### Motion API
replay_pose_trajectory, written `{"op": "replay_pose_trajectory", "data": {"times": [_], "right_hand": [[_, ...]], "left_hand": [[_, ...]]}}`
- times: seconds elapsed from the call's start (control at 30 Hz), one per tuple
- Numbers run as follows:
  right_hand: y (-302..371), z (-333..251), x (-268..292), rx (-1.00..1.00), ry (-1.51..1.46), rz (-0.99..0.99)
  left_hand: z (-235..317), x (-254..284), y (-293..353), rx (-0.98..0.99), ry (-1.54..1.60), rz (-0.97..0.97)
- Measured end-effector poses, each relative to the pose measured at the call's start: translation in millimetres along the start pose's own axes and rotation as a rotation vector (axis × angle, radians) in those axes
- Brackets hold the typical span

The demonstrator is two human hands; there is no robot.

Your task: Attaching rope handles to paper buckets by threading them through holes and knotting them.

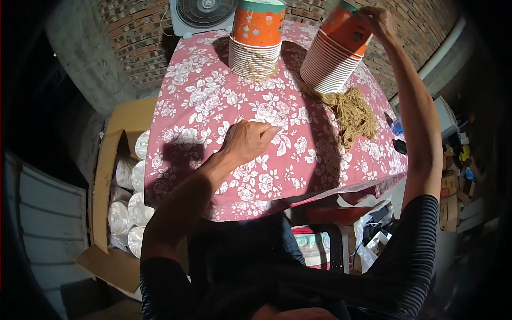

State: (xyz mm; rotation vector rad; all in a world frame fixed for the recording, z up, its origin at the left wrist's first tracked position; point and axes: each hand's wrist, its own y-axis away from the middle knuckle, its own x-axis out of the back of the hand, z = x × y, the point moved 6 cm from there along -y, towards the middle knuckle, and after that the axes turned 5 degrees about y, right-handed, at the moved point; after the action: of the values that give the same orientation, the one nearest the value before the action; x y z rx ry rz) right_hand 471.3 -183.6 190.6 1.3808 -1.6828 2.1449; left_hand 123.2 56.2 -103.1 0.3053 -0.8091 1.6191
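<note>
My left hand (pixel 248 140) is curled into a fist over the middle of the pink tablecloth (pixel 184 133), its thumb toward the right; nothing sticks out of it. At the far right, my right hand (pixel 377 24) grips the upper end of a leaning stack of orange paper buckets (pixel 336 58), nested with their white rims downward. Tan twine (pixel 354 114) lies in a loose tangle beside the base of this stack. Another stack of orange paper buckets (pixel 256 34) stands upright at the far middle, with strands of twine across its white rims.
A grey fan (pixel 207 10) stands at the table's far left. On the floor to the left, an open cardboard box (pixel 101 197) holds wrapped round white items (pixel 121 216). A small black object (pixel 400 146) lies at the right table edge. Brick walls rise behind.
</note>
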Motion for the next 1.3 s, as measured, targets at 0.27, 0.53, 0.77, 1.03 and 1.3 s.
{"op": "replay_pose_trajectory", "data": {"times": [0.27,0.53,0.77,1.03,1.3], "right_hand": [[-22,33,42,-0.266,-0.194,0.232],[-31,22,59,0.076,-0.060,0.391],[4,52,162,0.159,-0.028,1.009],[220,-107,84,-0.293,-1.036,0.312],[404,-224,-24,-1.153,-1.892,-0.299]], "left_hand": [[8,-9,-9,-0.021,0.013,-0.043],[-1,-4,1,-0.002,-0.002,-0.039],[8,-9,-4,-0.038,-0.037,-0.036],[81,61,14,-0.268,0.268,0.509],[140,58,53,-0.482,-0.199,0.419]]}}
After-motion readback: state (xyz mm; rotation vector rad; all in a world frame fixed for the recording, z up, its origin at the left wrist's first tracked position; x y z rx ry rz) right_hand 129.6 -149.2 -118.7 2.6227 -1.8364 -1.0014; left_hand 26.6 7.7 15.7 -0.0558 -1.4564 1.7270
